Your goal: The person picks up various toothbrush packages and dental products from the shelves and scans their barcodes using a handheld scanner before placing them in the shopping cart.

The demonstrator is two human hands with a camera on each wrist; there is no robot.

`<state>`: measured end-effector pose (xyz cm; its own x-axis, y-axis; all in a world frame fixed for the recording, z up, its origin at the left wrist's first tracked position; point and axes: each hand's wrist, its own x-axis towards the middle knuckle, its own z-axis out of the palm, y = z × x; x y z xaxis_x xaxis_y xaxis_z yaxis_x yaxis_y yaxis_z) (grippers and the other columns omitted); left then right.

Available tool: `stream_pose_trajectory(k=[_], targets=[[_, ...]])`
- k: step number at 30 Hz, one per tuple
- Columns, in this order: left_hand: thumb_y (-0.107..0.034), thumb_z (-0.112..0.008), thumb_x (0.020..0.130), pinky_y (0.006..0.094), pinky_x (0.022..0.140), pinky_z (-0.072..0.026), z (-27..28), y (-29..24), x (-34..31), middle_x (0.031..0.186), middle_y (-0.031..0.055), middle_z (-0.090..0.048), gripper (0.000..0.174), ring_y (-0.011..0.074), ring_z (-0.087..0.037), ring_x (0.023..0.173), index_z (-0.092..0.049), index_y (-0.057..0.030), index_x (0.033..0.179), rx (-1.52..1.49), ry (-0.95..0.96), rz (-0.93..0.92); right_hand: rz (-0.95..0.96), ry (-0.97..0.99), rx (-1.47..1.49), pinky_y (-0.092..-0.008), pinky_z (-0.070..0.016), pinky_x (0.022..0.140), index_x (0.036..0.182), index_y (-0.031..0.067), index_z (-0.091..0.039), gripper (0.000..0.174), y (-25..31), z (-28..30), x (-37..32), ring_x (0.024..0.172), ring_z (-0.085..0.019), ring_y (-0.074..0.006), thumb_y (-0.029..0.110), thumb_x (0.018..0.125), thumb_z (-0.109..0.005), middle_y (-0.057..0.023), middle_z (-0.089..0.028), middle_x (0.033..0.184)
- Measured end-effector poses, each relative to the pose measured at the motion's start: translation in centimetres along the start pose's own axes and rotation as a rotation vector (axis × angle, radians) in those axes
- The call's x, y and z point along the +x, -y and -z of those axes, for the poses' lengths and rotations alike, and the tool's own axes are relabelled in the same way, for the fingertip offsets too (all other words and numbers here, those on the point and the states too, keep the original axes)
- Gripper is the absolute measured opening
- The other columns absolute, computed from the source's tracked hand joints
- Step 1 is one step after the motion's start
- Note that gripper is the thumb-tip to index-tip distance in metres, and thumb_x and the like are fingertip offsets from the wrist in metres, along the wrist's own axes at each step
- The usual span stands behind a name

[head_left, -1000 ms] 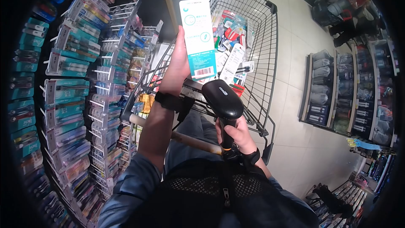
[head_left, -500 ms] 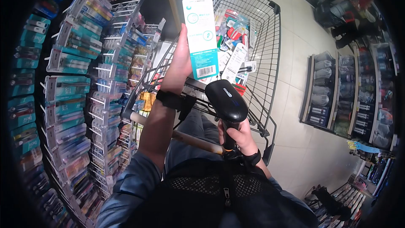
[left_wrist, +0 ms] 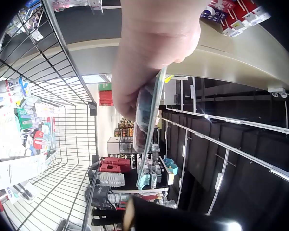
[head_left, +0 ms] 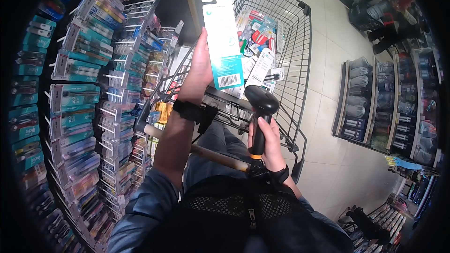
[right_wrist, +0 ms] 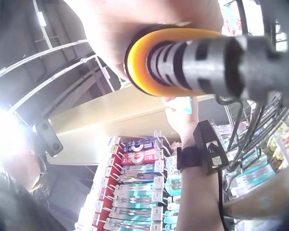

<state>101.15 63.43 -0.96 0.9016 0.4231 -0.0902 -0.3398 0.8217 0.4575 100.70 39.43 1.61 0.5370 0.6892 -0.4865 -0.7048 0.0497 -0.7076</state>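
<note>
My left hand point(head_left: 201, 63) holds a white and teal blister pack point(head_left: 223, 37) upright by its edge, with the printed back and its barcode turned toward me. From the left wrist view the pack point(left_wrist: 155, 115) shows edge-on, its clear plastic bulge under my fingers. My right hand point(head_left: 271, 143) grips the handle of a black barcode scanner point(head_left: 260, 101), whose head sits just below and right of the barcode. The orange ring point(right_wrist: 137, 62) at the handle's base fills much of the right wrist view, where a cable end leads off it.
A wire shopping cart point(head_left: 305, 42) stands ahead, with several packaged goods point(head_left: 260, 35) inside and its handlebar point(head_left: 215, 157) across my front. Hooks of toothbrush packs point(head_left: 75, 105) line the left side. Shelves point(head_left: 375, 103) stand to the right across the tiled floor point(head_left: 323, 159).
My right hand has tilted the scanner, so its head now looks foreshortened and more of the handle shows. The pack dipped slightly and now catches brighter glare.
</note>
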Motion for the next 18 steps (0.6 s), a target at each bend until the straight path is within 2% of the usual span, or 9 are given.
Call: stream_pose_trajectory(k=[1,3,4,6,7,10,11,13,18], targets=[[-0.036,-0.025,0.09,0.0433,0.09,-0.0384,0.2,0.0,0.0,0.123,0.0236,-0.041,0.055,0.033,-0.047,0.106,-0.025,0.0017,0.13,0.0,0.0,0.0,0.004,-0.004,-0.013,-0.0223,-0.0395,0.04,0.108,0.0042,-0.042,0.027,0.0,-0.1,-0.1,0.043,-0.048,-0.013,0.021,0.087,-0.047,-0.0057,-0.049,0.06],[-0.014,-0.037,0.078,0.0432,0.093,-0.0357,0.7,0.2,0.2,0.119,0.024,-0.044,0.053,0.0332,-0.047,0.107,-0.027,0.0077,0.126,0.057,-0.074,0.05,-0.026,-0.034,0.004,-0.0222,-0.039,0.04,0.108,0.0044,-0.042,0.028,0.2,0.1,0.2,0.042,-0.048,-0.0128,0.022,0.087,-0.046,-0.0055,-0.049,0.06],[-0.014,-0.037,0.078,0.0432,0.093,-0.0357,1.2,0.3,0.2,0.119,0.024,-0.044,0.053,0.0332,-0.047,0.107,-0.027,0.0077,0.126,0.057,-0.074,0.05,-0.056,-0.064,0.021,-0.022,-0.0384,0.04,0.108,0.0046,-0.043,0.028,0.2,0.1,0.3,0.042,-0.047,-0.0125,0.023,0.087,-0.046,-0.0052,-0.049,0.06],[-0.003,-0.04,0.064,0.0432,0.094,-0.0351,1.7,0.4,0.3,0.115,0.0241,-0.046,0.061,0.0332,-0.047,0.107,-0.028,0.011,0.122,0.079,-0.136,0.145,-0.06,-0.052,0.011,-0.0215,-0.0373,0.04,0.108,0.0049,-0.043,0.029,0.1,0.1,0.4,0.042,-0.046,-0.0122,0.026,0.088,-0.045,-0.005,-0.049,0.06],[0.001,-0.041,0.063,0.0424,0.095,-0.034,1.8,0.4,0.3,0.112,0.0242,-0.048,0.058,0.0329,-0.047,0.107,-0.033,0.0102,0.12,0.001,-0.17,0.17,-0.057,-0.024,0.007,-0.0214,-0.0372,0.041,0.108,0.0051,-0.044,0.029,0.1,0.1,0.4,0.042,-0.046,-0.0121,0.026,0.088,-0.045,-0.0048,-0.049,0.06],[0.003,-0.041,0.063,0.0406,0.094,-0.0361,2.7,1.0,0.6,0.111,0.0237,-0.049,0.054,0.032,-0.048,0.105,-0.037,0.0114,0.116,0.051,-0.123,0.178,-0.06,0.0,0.006,-0.0213,-0.0371,0.041,0.108,0.0055,-0.044,0.029,0.2,0.0,0.4,0.042,-0.046,-0.0118,0.026,0.087,-0.046,-0.0045,-0.048,0.06],[0.003,-0.041,0.063,0.0406,0.094,-0.0361,3.1,1.1,0.6,0.111,0.0237,-0.049,0.054,0.032,-0.048,0.105,-0.037,0.0114,0.116,0.054,-0.123,0.178,-0.066,-0.009,0.007,-0.0213,-0.0371,0.041,0.108,0.0057,-0.044,0.029,0.3,0.0,0.4,0.043,-0.046,-0.0115,0.026,0.087,-0.046,-0.0044,-0.048,0.06],[0.005,-0.04,0.063,0.0383,0.091,-0.0389,3.0,1.0,0.5,0.11,0.0227,-0.05,0.05,0.0307,-0.05,0.102,-0.039,0.0125,0.113,0.034,-0.161,0.291,-0.069,-0.024,0.014,-0.0214,-0.037,0.041,0.108,0.006,-0.044,0.029,0.3,0.1,0.4,0.043,-0.046,-0.0113,0.026,0.087,-0.046,-0.0041,-0.048,0.06],[0.006,-0.039,0.064,0.0368,0.089,-0.0411,2.8,1.4,0.6,0.11,0.0227,-0.05,0.048,0.0299,-0.052,0.1,-0.039,0.0134,0.112,0.116,-0.192,0.305,-0.074,-0.045,0.028,-0.0217,-0.0371,0.041,0.107,0.0065,-0.046,0.029,0.2,0.5,0.6,0.045,-0.046,-0.0107,0.027,0.087,-0.047,-0.0032,-0.048,0.06]])
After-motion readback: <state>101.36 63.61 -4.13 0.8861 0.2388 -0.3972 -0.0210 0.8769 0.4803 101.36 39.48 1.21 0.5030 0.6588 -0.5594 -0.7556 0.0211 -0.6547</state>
